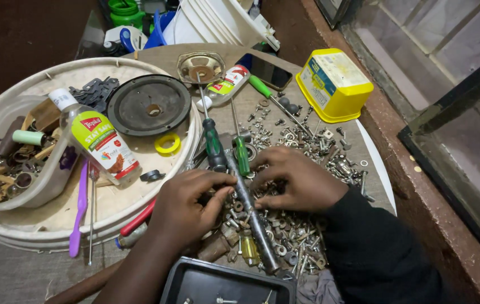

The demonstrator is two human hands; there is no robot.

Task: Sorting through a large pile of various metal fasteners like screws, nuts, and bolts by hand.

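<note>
A: The pile of screws and nuts (285, 225) covers the middle of the round surface (375, 152). Both hands are down in it. The left hand (186, 205) has thumb and fingers pinched together over small pieces near a long dark metal rod (251, 208); whether a piece sits between the fingertips cannot be made out. The right hand (299, 183) lies curled on the heap, fingers bent inward; cannot tell if it grips anything.

B: Judgement on picking well: spread the heap thin and lift one piece at a time. The rod crosses between the hands and may roll.

A: Two green-handled screwdrivers (214, 143) lie just above the hands, tips pointing away. A black tray (195, 278) sits at the near edge.

B: Further out: a yellow box (333, 84) top right, a phone (268, 70) beside it, and a white round lid (3, 228) at left carrying a clear bottle (99, 143), a dark disc (149, 105) and a yellow ring (168, 143).
</note>
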